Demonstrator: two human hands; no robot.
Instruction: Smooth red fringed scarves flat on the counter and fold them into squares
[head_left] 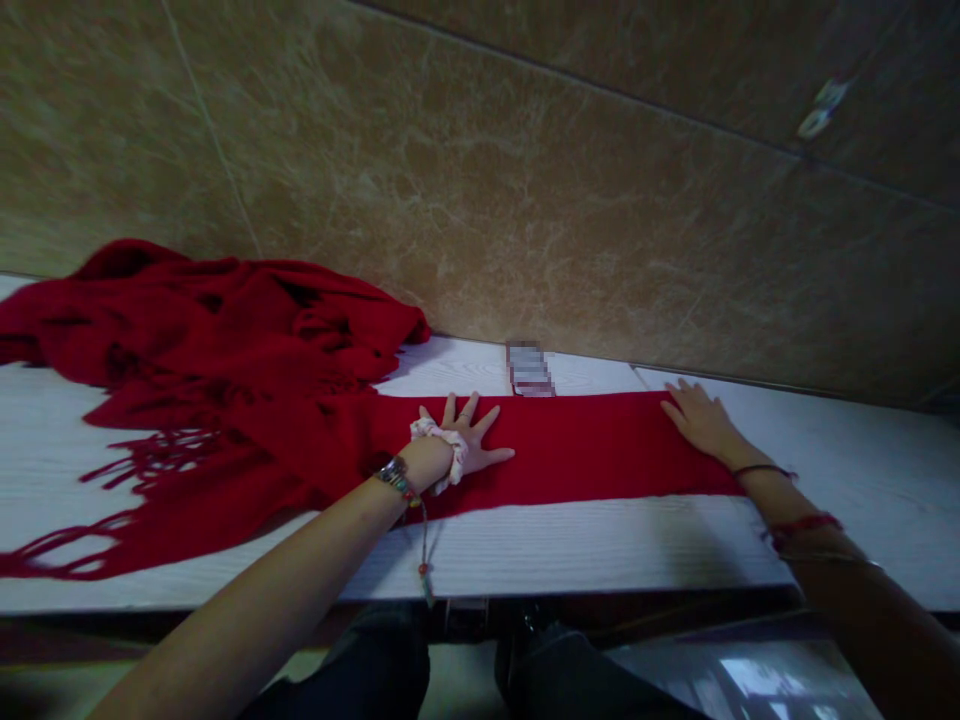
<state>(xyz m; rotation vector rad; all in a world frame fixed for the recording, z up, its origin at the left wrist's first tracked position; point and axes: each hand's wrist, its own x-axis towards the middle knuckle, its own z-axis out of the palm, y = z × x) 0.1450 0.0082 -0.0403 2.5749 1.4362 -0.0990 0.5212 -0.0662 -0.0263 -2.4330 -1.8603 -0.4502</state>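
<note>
A long red scarf lies as a flat strip along a white wooden table. My left hand rests on the strip with its fingers spread wide, a pale scrunchie and beaded bracelets around the wrist. At the strip's right end, my right hand lies flat over the cloth, fingers stretched toward the wall. Neither hand grips anything. To the left, the red cloth is heaped in loose folds, with fringe hanging out of the pile; whether it is one piece with the strip I cannot tell.
A small blurred rectangular item with a dark red edge sits behind the scarf. Brown marbled wall tiles rise along the table's back edge. My legs are below the front edge, above a shiny floor.
</note>
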